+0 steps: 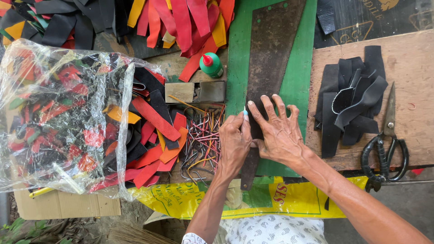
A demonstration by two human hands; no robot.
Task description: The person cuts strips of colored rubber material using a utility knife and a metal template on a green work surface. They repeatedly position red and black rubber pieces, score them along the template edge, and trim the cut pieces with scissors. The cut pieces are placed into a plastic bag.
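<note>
— Hands first: where do they sit against the strip?

— Both lie on the dark leather strip (266,68) near its near end. The left hand (235,140) is curled, its fingers pinched round a small pale-tipped tool (245,112) that touches the strip's left edge. The right hand (280,133) lies flat with fingers spread wide, pressing the strip onto the green board (298,77); it holds nothing.

— And the strip's long axis?

— It runs from the near edge of the bench away toward the far edge, leaning a little rightward and widening as it goes. So it stretches straight ahead of both hands, which are about equally near.

— Anything beyond?

— Just left, loose wire pieces (201,135); farther, a green glue bottle (210,64). Well to the right, scissors (386,140) lie beside black scraps (352,99).
</note>
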